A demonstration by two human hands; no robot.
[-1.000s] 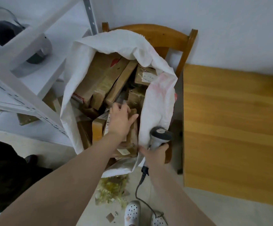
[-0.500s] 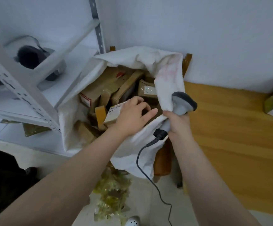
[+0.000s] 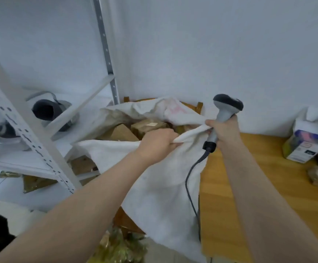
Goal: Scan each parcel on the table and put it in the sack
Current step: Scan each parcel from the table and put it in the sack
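My left hand (image 3: 156, 143) is clenched on the near rim of the sack (image 3: 154, 186), bunching its white cloth. My right hand (image 3: 224, 131) grips the scanner (image 3: 226, 107) by its handle, head up, and its fingers seem to pinch the same rim too. Past my knuckles, the open mouth shows brown boxes (image 3: 146, 127) packed inside. I judge I'm between parcels, straightening the sack. Farther right on the wooden surface (image 3: 258, 186), unscanned parcels (image 3: 304, 147) sit near the wall. Next I must let go with my left hand, fetch one and turn its label to the scanner.
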